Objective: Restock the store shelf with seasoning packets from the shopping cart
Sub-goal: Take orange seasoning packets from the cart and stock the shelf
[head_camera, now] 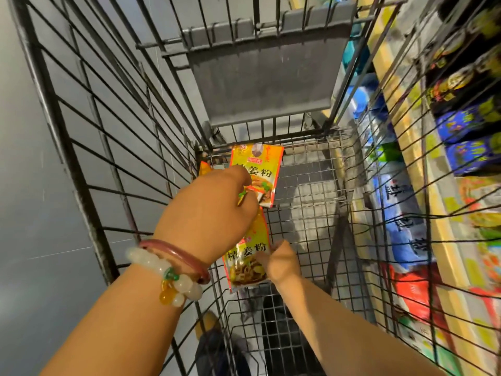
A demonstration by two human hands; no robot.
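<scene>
bare cart floor [306, 202] right of packets [257, 169].

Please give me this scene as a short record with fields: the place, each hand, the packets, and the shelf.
place: inside a wire shopping cart
left hand: reaching down, fingers on the upper yellow seasoning packet
right hand: grip on the lower yellow seasoning packet
other packets: one more yellow corner shows behind the left hand
wrist: bead bracelet and bangle on left wrist
store shelf: to the right of the cart, blurred
</scene>
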